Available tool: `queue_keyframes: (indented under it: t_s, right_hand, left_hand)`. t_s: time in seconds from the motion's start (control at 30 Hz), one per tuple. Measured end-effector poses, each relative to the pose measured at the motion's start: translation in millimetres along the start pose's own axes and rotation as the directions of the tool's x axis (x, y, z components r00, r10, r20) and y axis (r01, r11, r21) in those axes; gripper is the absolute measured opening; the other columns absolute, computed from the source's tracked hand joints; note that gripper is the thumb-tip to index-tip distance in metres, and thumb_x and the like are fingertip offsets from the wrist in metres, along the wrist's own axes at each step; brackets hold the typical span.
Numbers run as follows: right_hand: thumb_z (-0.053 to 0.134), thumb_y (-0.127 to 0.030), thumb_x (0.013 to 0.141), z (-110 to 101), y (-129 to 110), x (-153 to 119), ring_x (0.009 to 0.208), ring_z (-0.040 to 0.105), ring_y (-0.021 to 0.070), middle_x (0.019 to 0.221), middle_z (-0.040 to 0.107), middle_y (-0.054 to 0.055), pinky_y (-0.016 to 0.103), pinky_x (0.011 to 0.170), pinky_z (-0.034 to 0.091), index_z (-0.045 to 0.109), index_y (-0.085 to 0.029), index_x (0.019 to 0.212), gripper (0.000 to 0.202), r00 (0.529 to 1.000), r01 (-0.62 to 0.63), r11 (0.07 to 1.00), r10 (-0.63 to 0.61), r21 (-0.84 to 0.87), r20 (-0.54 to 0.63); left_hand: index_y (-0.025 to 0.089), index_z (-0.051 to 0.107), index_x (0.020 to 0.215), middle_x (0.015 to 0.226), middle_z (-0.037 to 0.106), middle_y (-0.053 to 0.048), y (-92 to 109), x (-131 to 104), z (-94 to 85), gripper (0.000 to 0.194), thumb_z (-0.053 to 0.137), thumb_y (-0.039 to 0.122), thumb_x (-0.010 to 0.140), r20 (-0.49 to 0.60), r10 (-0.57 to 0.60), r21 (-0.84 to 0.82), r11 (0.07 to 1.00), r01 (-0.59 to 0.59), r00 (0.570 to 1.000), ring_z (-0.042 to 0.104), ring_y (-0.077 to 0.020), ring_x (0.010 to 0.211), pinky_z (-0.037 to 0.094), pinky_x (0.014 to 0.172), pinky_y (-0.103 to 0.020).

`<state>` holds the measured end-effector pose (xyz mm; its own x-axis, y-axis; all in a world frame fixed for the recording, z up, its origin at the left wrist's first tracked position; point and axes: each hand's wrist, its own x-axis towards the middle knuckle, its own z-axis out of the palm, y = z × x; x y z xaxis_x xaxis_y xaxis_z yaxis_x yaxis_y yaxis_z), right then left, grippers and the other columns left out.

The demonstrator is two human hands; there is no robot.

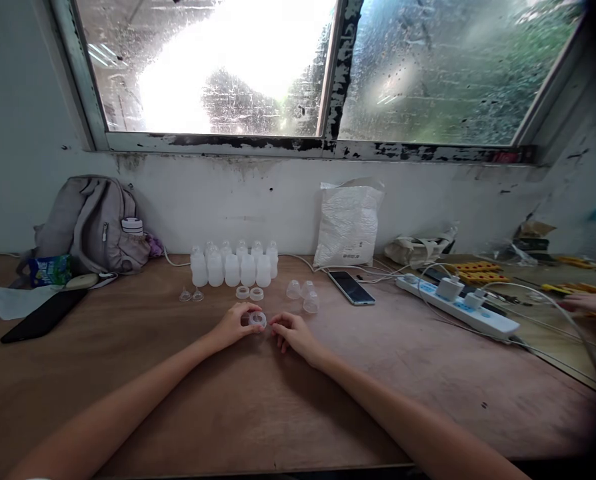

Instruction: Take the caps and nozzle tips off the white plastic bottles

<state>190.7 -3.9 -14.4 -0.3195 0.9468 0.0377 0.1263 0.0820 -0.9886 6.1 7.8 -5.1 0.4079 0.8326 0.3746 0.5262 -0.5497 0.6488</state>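
My left hand (pixel 235 327) is closed round a whitish bottle collar ring (pixel 258 320), gripping it between thumb and fingers just above the table. Just to its right is my right hand (pixel 295 333), fingers loosely bent and apart, with nothing visible in them. Two more collar rings (pixel 249 293) lie behind the left hand. To their left stand two clear bottle nipples (pixel 191 295). Three clear dome caps (pixel 311 304) sit behind my right hand. Several frosted baby bottles (pixel 232 270) stand upright in rows at the back.
A phone (pixel 352 288) and a white power strip (pixel 458 307) with cables lie to the right. A white plastic bag (pixel 351 223) leans on the wall. At left are a grey backpack (pixel 95 227) and a black flat case (pixel 45 315). Another person's hand (pixel 591 303) shows far right.
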Motion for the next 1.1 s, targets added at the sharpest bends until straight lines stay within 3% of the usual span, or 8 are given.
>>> queue_keyframes:
  t_s: [0.17, 0.27, 0.43, 0.57, 0.7, 0.87, 1.0, 1.1]
  right_hand:
    - [0.051, -0.030, 0.068, -0.2, 4.1, 0.3, 0.037, 0.046, 0.0064, 0.055, 0.049, -0.004, 0.017, 0.029, 0.037, 0.051, -0.014, 0.079, 0.019, 0.999, 0.032, 0.998, -0.032, -0.045, -0.003]
    - [0.048, -0.034, 0.073, 3.3, -0.8, 1.2, 0.034, 0.041, 0.0059, 0.050, 0.048, -0.005, 0.017, 0.031, 0.034, 0.053, -0.015, 0.083, 0.022, 0.991, 0.122, 0.975, -0.130, -0.186, -0.030]
    - [0.055, -0.027, 0.072, 14.0, -11.4, 13.9, 0.059, 0.049, 0.0095, 0.066, 0.055, 0.000, 0.021, 0.055, 0.041, 0.059, -0.016, 0.082, 0.016, 0.902, 0.392, 0.800, -0.432, -0.453, 0.018]
    - [0.058, -0.024, 0.068, 18.2, -8.5, 23.4, 0.061, 0.048, 0.0103, 0.069, 0.053, 0.001, 0.022, 0.058, 0.039, 0.060, -0.015, 0.073, 0.010, 0.871, 0.434, 0.723, -0.489, -0.537, 0.045]
    - [0.053, -0.031, 0.074, 16.2, -2.5, 24.5, 0.054, 0.048, 0.0094, 0.063, 0.053, 0.000, 0.021, 0.052, 0.040, 0.057, -0.015, 0.073, 0.016, 0.902, 0.392, 0.828, -0.432, -0.402, -0.010]
    - [0.054, -0.044, 0.070, 15.7, -0.1, 25.2, 0.038, 0.043, 0.0074, 0.050, 0.048, -0.005, 0.018, 0.035, 0.036, 0.050, -0.016, 0.074, 0.028, 0.972, 0.235, 0.971, -0.235, -0.042, -0.002]
    - [0.062, -0.042, 0.063, 16.7, -0.5, 26.4, 0.044, 0.051, 0.0086, 0.057, 0.054, -0.003, 0.022, 0.044, 0.044, 0.050, -0.015, 0.074, 0.031, 0.984, 0.165, 0.969, -0.174, 0.185, 0.035]
    - [0.064, -0.040, 0.060, 15.3, 0.4, 27.9, 0.050, 0.053, 0.0093, 0.063, 0.058, -0.001, 0.025, 0.052, 0.047, 0.055, -0.014, 0.083, 0.035, 0.987, 0.120, 0.968, -0.141, 0.219, 0.083]
  left_hand:
    - [0.021, 0.057, 0.097, 0.095, 0.059, -0.004, -2.3, -0.4, 0.0, 0.041, 0.061, 0.044, 0.064, 0.038, -0.024, 0.013, 1.000, 0.023, 0.999, 0.051, -0.0198, 0.091, 0.038, 0.080, -0.030]
    - [0.021, 0.057, 0.097, 0.096, 0.059, -0.004, -6.7, -0.1, 0.5, 0.044, 0.061, 0.047, 0.062, 0.063, -0.036, 0.031, 0.999, 0.034, 0.997, 0.050, -0.0209, 0.092, 0.038, 0.080, -0.031]
    - [0.019, 0.056, 0.099, 0.097, 0.058, -0.006, -14.0, 0.7, 2.6, 0.050, 0.063, 0.049, 0.059, 0.084, -0.013, 0.071, 0.997, 0.007, 0.996, 0.049, -0.0225, 0.092, 0.037, 0.081, -0.033]
    - [0.019, 0.056, 0.099, 0.096, 0.058, -0.006, -13.6, -0.2, 3.3, 0.049, 0.064, 0.046, 0.059, 0.075, 0.005, 0.087, 0.996, -0.011, 0.997, 0.050, -0.0229, 0.091, 0.038, 0.080, -0.034]
    - [0.020, 0.056, 0.099, 0.096, 0.058, -0.005, -7.5, -2.3, 2.3, 0.041, 0.060, 0.043, 0.065, 0.045, 0.006, 0.000, 1.000, -0.006, 0.999, 0.051, -0.0212, 0.092, 0.039, 0.081, -0.033]
    - [0.017, 0.049, 0.102, 0.096, 0.056, -0.006, -5.4, -2.8, 0.5, 0.046, 0.065, 0.033, 0.063, -0.039, -0.078, -0.308, 0.949, 0.062, 0.996, 0.054, -0.0174, 0.088, 0.044, 0.078, -0.030]
    - [0.016, 0.047, 0.095, 0.089, 0.057, -0.003, -8.0, -2.3, -0.7, 0.042, 0.067, 0.028, 0.061, -0.023, -0.115, -0.522, 0.848, 0.086, 0.993, 0.056, -0.0155, 0.085, 0.044, 0.081, -0.032]
    - [0.015, 0.047, 0.094, 0.089, 0.059, -0.003, -9.7, -2.3, -1.0, 0.042, 0.069, 0.026, 0.059, 0.024, -0.125, -0.579, 0.807, 0.115, 0.992, 0.058, -0.0155, 0.084, 0.045, 0.082, -0.033]
